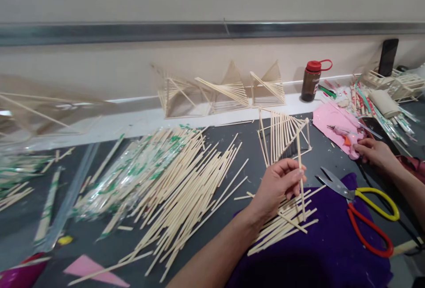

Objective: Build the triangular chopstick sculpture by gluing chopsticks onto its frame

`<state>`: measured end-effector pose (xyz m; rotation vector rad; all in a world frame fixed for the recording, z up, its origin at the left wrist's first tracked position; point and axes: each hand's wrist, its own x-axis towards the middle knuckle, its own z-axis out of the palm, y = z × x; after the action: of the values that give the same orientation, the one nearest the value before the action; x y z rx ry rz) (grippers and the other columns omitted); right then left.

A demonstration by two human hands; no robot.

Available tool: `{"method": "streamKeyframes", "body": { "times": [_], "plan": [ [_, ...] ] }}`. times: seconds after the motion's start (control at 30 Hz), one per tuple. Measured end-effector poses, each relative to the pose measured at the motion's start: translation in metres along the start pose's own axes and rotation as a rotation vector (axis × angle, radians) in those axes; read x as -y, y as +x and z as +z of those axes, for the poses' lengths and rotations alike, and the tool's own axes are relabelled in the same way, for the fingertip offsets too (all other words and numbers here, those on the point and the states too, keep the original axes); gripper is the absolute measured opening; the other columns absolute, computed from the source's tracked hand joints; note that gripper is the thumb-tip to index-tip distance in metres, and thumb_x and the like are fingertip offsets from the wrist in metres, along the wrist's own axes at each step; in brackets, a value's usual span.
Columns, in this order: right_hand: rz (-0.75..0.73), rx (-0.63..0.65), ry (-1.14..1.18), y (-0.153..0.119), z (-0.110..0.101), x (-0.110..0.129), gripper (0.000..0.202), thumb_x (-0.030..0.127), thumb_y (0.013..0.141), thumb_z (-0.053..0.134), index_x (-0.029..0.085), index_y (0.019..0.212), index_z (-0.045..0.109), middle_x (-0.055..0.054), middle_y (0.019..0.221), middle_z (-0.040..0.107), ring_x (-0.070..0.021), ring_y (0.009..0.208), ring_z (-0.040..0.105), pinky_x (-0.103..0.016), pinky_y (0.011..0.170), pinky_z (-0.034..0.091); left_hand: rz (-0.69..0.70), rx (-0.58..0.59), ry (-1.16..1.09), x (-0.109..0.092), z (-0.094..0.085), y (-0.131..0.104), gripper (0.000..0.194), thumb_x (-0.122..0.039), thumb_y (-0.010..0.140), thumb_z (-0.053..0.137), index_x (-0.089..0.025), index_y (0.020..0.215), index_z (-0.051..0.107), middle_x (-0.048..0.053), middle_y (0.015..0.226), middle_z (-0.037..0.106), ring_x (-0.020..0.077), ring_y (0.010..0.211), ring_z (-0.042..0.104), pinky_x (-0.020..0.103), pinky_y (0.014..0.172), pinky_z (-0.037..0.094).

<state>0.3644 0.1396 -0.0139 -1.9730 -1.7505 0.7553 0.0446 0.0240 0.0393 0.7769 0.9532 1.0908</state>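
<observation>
While pinching one stick (302,201) in closed left fingers (294,176), control the glue gun (353,137) with right fingers (363,149) curled on its handle (354,151), clear of the nozzle (331,127).

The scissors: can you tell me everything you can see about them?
The scissors lie open, tips pointing away from the person. The blades look metal, joined at a pivot; one looped handle is yellow, the other red, perhaps plastic-coated. They rest partly on the purple cloth, with the blades reaching past its edge over the dark tabletop. Neither the left hand nor the right hand touches them.
</observation>
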Motion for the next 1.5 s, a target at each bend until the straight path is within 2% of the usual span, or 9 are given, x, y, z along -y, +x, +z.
{"method": "streamKeyframes", "body": {
  "times": [0.17,0.3,0.43,0.7,0.87,1.13,1.3,1.43,1.5],
  "plan": [
    [0.008,0.021,-0.152,-0.004,-0.001,0.017,0.039,0.055,0.078,0.055,0.018,0.079,0.064,0.000,0.048,0.058,-0.0156,0.048,0.057,-0.025,0.051,0.038,-0.026,-0.017,0.014,0.002,0.001,0.001,0.021,-0.032,0.069,0.075,-0.016,0.076,0.065,-0.002,0.060,0.063,0.0027,0.039,0.049,0.014,0.034,0.027],
    [0.022,-0.049,-0.157,0.003,0.002,0.026,0.034,0.050,0.069,0.066,0.018,0.063,0.056,0.000,0.047,0.053,-0.0148,0.049,0.054,-0.025,0.051,0.033,-0.036,-0.036,0.021,0.003,0.001,0.001,0.022,-0.032,0.067,0.077,-0.016,0.076,0.065,-0.002,0.061,0.063,0.0026,0.040,0.048,0.013,0.035,0.027],
    [0.100,-0.030,-0.003,0.005,0.002,0.024,0.028,0.043,0.068,0.065,0.019,0.062,0.054,0.002,0.048,0.053,-0.0122,0.044,0.051,-0.023,0.047,0.034,-0.042,-0.043,0.033,0.003,0.000,0.003,0.023,-0.033,0.066,0.078,-0.015,0.076,0.066,-0.001,0.061,0.064,0.0033,0.040,0.048,0.013,0.035,0.028],
    [0.108,0.028,0.463,-0.003,-0.002,0.022,0.034,0.050,0.066,0.060,0.018,0.069,0.051,0.000,0.057,0.053,-0.0098,0.045,0.045,-0.023,0.041,0.034,-0.053,-0.069,0.030,0.004,0.000,0.004,0.028,-0.036,0.063,0.082,-0.015,0.075,0.067,-0.001,0.061,0.064,0.0037,0.039,0.047,0.013,0.034,0.029],
    [0.074,0.068,0.520,-0.004,0.002,0.025,0.035,0.052,0.070,0.053,0.018,0.065,0.048,0.000,0.053,0.049,-0.0109,0.043,0.042,-0.026,0.040,0.033,-0.068,-0.072,0.019,0.005,-0.001,0.005,0.031,-0.037,0.061,0.084,-0.015,0.076,0.068,-0.001,0.061,0.064,0.0037,0.040,0.048,0.013,0.035,0.030],
    [-0.082,-0.189,0.178,-0.014,-0.001,0.050,0.033,0.043,0.063,0.068,0.017,0.081,0.060,-0.003,0.071,0.059,-0.0172,0.069,0.054,-0.027,0.064,0.038,-0.067,-0.072,0.016,0.003,-0.001,0.005,0.029,-0.036,0.062,0.083,-0.015,0.076,0.068,-0.001,0.061,0.064,0.0039,0.040,0.048,0.013,0.034,0.030],
    [-0.256,-0.297,-0.292,-0.028,-0.001,0.061,0.037,0.044,0.077,0.058,0.018,0.104,0.060,-0.008,0.081,0.067,-0.0231,0.076,0.062,-0.031,0.071,0.040,-0.070,-0.084,0.032,0.001,0.001,0.003,0.028,-0.033,0.062,0.082,-0.014,0.075,0.067,-0.001,0.061,0.064,0.0045,0.040,0.048,0.014,0.034,0.030],
    [-0.312,-0.347,-0.033,-0.038,0.000,0.065,0.032,0.042,0.073,0.062,0.020,0.095,0.054,-0.006,0.084,0.065,-0.0201,0.074,0.061,-0.029,0.070,0.042,-0.064,-0.092,0.044,0.003,0.000,0.003,0.027,-0.034,0.063,0.081,-0.015,0.075,0.066,-0.001,0.061,0.064,0.0044,0.039,0.047,0.014,0.034,0.029],
    [-0.314,-0.226,0.287,-0.043,-0.002,0.070,0.028,0.042,0.075,0.062,0.022,0.090,0.050,-0.002,0.079,0.064,-0.0170,0.070,0.059,-0.027,0.065,0.043,-0.062,-0.090,0.049,0.004,0.000,0.004,0.028,-0.035,0.063,0.081,-0.015,0.075,0.066,-0.001,0.061,0.064,0.0043,0.039,0.047,0.014,0.034,0.029]
  ]
}}
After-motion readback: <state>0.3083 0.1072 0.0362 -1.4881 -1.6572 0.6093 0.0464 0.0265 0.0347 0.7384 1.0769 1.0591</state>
